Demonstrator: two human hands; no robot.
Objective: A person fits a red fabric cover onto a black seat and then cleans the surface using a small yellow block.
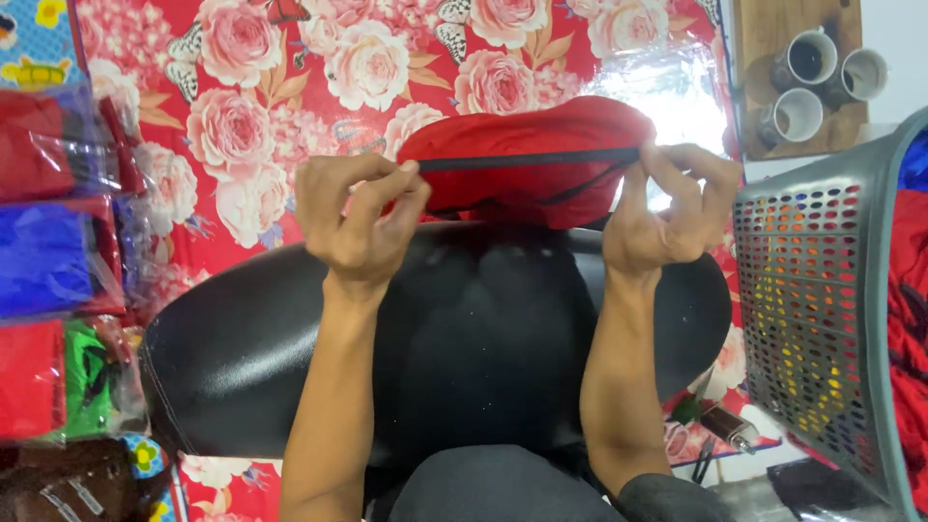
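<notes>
Plastic-wrapped folded cloths (48,261) in red, blue and green lie stacked along the left edge, on a red floral sheet (261,126) printed with pink roses and butterflies. Near the bottom left corner sits a dark brown item, too cut off to identify.

Left hand (358,217): raised above a black leather-like cushion (464,338), fingers curled shut, thumb and forefinger pinching the left end of a black elastic band (527,159). The band runs taut and roughly level between the two hands.

Red fabric cover (527,169): held in the air at frame centre, above the far edge of the black cushion, bunched into a rounded shape. The black band forms its edge. Most of the fabric rises behind the band; a smaller fold hangs below it.

Right hand (672,213): at the same height as the left, fingers closed, pinching the right end of the band and the fabric beside it.

Both forearms cross over the black cushion without clearly touching it.

Right of the hands: a grey perforated plastic basket (812,309) stands beside the cushion, coloured contents visible through the holes. Top right, three cups (822,82) rest on a wooden surface, well apart from the hands.
</notes>
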